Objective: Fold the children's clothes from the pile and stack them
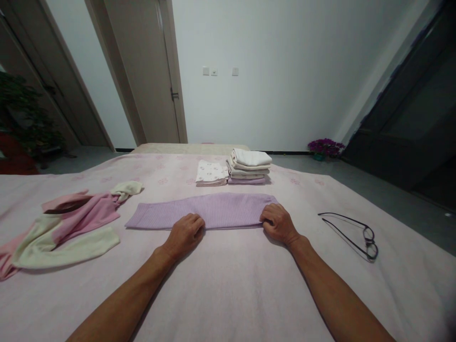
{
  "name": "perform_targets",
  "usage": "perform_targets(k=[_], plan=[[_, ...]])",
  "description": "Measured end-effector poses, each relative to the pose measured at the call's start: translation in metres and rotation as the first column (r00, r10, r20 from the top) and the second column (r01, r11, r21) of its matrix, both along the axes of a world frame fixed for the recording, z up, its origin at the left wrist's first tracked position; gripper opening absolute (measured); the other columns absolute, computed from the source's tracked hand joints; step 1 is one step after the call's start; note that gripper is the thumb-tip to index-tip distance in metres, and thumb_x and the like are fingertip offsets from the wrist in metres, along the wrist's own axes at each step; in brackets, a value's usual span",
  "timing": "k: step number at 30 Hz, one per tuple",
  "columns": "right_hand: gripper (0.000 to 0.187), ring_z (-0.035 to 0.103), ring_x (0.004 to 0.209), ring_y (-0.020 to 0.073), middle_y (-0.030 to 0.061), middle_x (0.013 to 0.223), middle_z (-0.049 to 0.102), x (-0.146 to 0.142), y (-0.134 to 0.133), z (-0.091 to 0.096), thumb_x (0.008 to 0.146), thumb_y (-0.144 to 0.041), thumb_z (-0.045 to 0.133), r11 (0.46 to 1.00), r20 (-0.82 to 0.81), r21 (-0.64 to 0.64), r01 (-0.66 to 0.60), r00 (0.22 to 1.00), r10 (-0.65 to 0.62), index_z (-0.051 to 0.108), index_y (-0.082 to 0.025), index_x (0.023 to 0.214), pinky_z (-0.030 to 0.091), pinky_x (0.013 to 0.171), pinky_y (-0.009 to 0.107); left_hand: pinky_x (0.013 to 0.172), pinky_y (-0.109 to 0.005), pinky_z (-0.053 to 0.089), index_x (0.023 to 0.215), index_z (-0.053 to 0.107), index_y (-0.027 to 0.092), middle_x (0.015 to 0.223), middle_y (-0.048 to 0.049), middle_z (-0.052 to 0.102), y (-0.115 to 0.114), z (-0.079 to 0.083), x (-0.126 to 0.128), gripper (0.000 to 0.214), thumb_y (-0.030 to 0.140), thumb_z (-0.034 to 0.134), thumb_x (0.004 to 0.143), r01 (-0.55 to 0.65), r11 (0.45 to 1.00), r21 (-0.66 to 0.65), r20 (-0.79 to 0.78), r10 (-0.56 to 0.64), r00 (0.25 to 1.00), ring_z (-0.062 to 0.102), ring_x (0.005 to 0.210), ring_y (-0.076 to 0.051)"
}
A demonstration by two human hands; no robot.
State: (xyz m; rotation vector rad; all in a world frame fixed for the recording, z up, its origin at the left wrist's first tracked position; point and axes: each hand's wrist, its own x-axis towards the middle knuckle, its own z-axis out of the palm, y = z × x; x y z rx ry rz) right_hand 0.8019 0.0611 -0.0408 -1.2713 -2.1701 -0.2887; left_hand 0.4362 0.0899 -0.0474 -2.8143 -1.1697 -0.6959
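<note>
A lilac ribbed garment point(210, 210), folded into a long flat strip, lies across the pink bed sheet point(231, 285) in front of me. My left hand point(185, 233) grips its near edge about the middle, fingers curled onto the cloth. My right hand point(278, 222) pinches the near right corner of the same strip. Both forearms reach forward over the sheet.
A pink and cream garment point(64, 227) lies crumpled at the left. Behind the strip sit a small folded floral cloth point(211, 173) and a stack of folded clothes point(249, 166). Black glasses point(356, 232) lie at the right. Doors, a plant and purple flowers point(326, 147) stand beyond the bed.
</note>
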Motion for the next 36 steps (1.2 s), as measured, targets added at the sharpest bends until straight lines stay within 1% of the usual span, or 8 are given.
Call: perform_targets(k=[15,19,22,26,28,30,33,36], plan=[[0.027,0.061,0.08,0.0213,0.0052,0.078,0.071,-0.004,0.006,0.003,0.073,-0.006,0.048,0.997,-0.037,-0.059,0.057,0.998,-0.059,0.071,-0.02,0.07,0.043,0.082,0.036,0.079,-0.033,0.043,0.086,0.059,0.022,0.09,-0.0048,0.061,0.0,0.003,0.0,0.015,0.011,0.055,0.077,-0.001,0.997,-0.083,0.045,0.005,0.999,0.054,0.089,-0.022],[0.038,0.063,0.106,0.0233,0.0083,0.11,0.074,-0.028,0.013,0.004,0.084,-0.008,0.045,0.995,-0.058,-0.09,0.05,0.997,-0.055,0.074,-0.019,0.105,0.044,0.099,0.039,0.079,-0.033,0.043,0.087,0.06,0.021,0.091,-0.0045,0.062,-0.001,0.004,-0.001,0.011,0.015,0.058,0.079,0.015,0.995,-0.1,0.065,-0.009,0.998,0.054,0.089,-0.021],[0.048,0.046,0.138,0.0265,0.0108,0.15,0.053,-0.041,0.017,-0.007,0.097,-0.024,0.043,0.976,0.085,-0.202,0.08,0.994,-0.064,0.055,-0.02,0.143,0.035,0.114,0.046,0.079,-0.032,0.044,0.089,0.062,0.021,0.092,-0.0047,0.063,-0.001,0.005,-0.002,0.005,0.023,0.061,0.084,0.032,0.992,-0.123,0.08,-0.022,0.997,0.055,0.089,-0.021],[0.054,0.032,0.15,0.0294,0.0108,0.159,0.041,-0.041,0.02,-0.026,0.101,-0.039,0.039,0.93,0.225,-0.328,0.164,0.97,-0.092,0.045,-0.022,0.153,0.028,0.12,0.051,0.081,-0.031,0.046,0.092,0.064,0.021,0.093,-0.0049,0.066,0.006,0.003,-0.011,0.016,0.031,0.051,0.096,0.026,0.986,-0.162,0.165,0.002,0.986,0.059,0.089,-0.019],[0.054,0.031,0.15,0.0285,0.0098,0.16,0.04,-0.038,0.021,-0.031,0.102,-0.041,0.038,0.926,0.237,-0.333,0.176,0.967,-0.098,0.043,-0.024,0.154,0.028,0.12,0.051,0.085,-0.032,0.047,0.094,0.065,0.021,0.096,-0.0058,0.068,0.015,0.001,-0.024,0.022,0.031,0.045,0.099,-0.106,0.987,-0.121,0.228,0.131,0.965,0.061,0.092,-0.019],[0.054,0.032,0.15,0.0276,0.0096,0.16,0.039,-0.036,0.021,-0.033,0.103,-0.041,0.038,0.934,0.235,-0.312,0.174,0.967,-0.102,0.043,-0.024,0.154,0.029,0.12,0.05,0.09,-0.034,0.047,0.098,0.066,0.021,0.1,-0.0077,0.069,0.026,0.002,-0.043,0.024,0.032,0.044,0.098,-0.336,0.94,-0.055,0.265,0.339,0.903,0.062,0.096,-0.022],[0.053,0.034,0.149,0.0277,0.0102,0.16,0.04,-0.037,0.02,-0.033,0.103,-0.041,0.038,0.944,0.227,-0.282,0.168,0.968,-0.105,0.045,-0.024,0.153,0.03,0.12,0.051,0.092,-0.039,0.047,0.105,0.068,0.019,0.106,-0.0121,0.068,0.04,0.006,-0.084,0.027,0.032,0.046,0.095,-0.657,0.754,-0.023,0.204,0.646,0.735,0.062,0.103,-0.028],[0.053,0.036,0.148,0.0284,0.0103,0.159,0.041,-0.038,0.02,-0.033,0.102,-0.04,0.038,0.945,0.221,-0.275,0.176,0.968,-0.116,0.047,-0.023,0.152,0.029,0.119,0.051,0.086,-0.043,0.049,0.112,0.068,0.018,0.113,-0.0168,0.068,0.05,0.009,-0.13,0.032,0.03,0.045,0.093,-0.804,0.577,-0.144,0.109,0.816,0.567,0.063,0.107,-0.033]])
